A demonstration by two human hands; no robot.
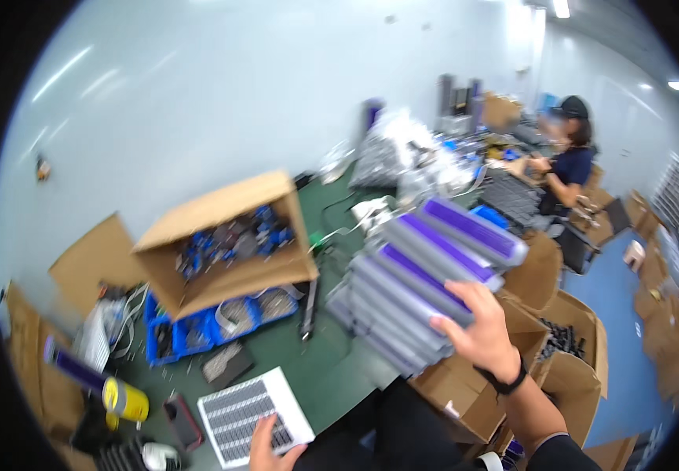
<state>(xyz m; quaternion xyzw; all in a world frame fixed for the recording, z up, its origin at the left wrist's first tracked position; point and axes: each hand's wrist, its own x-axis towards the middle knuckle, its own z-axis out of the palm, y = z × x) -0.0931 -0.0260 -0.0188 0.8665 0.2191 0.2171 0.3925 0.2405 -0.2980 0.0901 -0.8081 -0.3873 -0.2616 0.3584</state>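
Note:
A stack of long grey bars with purple faces (410, 275) lies at the right front corner of the green table. My right hand (481, 330), a black band on its wrist, is at the near end of the stack, with thumb and fingers around the end of one bar. Motion blurs the bars somewhat. At the front edge, my left hand (273, 447) rests at the lower edge of a white sheet of grey labels (237, 412). Its thumb and forefinger are apart, and I see nothing between them.
A tilted cardboard box (229, 286) of blue and dark parts stands behind blue bins (194, 334). Left are a phone (182, 421) and a yellow roll (125, 399). Open cartons (465, 385) stand at right. Beyond plastic bags (402, 157), a person (571, 169) works.

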